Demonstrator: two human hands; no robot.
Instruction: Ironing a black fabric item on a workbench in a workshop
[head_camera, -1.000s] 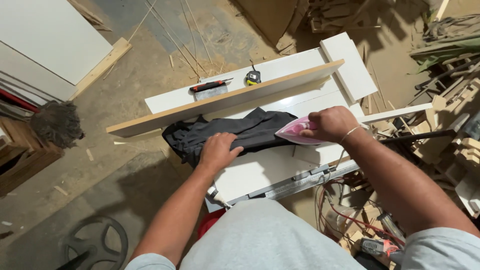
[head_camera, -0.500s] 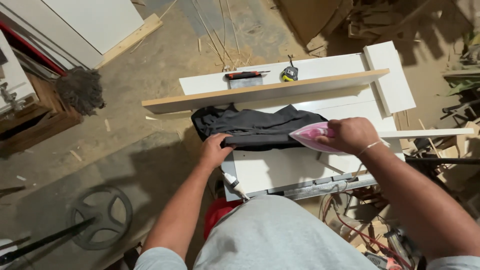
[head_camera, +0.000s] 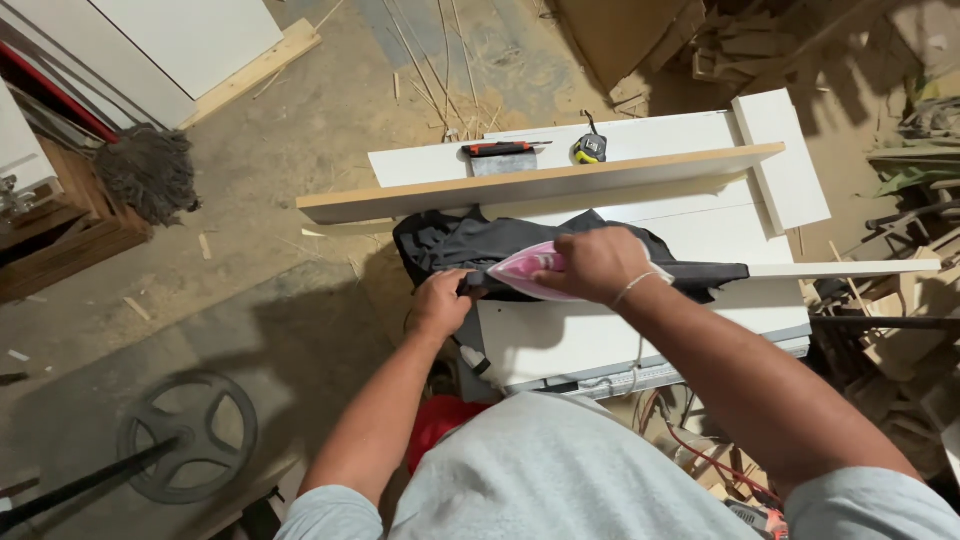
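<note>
A dark grey cloth (head_camera: 480, 240) lies spread on a white board table (head_camera: 600, 335). My right hand (head_camera: 597, 263) grips a pink and white clothes iron (head_camera: 522, 272) that rests on the cloth. My left hand (head_camera: 442, 300) pinches the cloth's near left edge, right beside the iron's tip. A long wooden board (head_camera: 520, 186) stands on edge just beyond the cloth.
A red-handled tool (head_camera: 500, 150) and a yellow tape measure (head_camera: 590, 150) lie on the far white panel. A mop head (head_camera: 150, 172) and wooden crates are at the left. A round metal base (head_camera: 190, 435) lies on the floor. Wood scraps pile at the right.
My right hand has slid the iron leftward along the cloth toward my left hand. My left hand shifted slightly to the cloth's edge.
</note>
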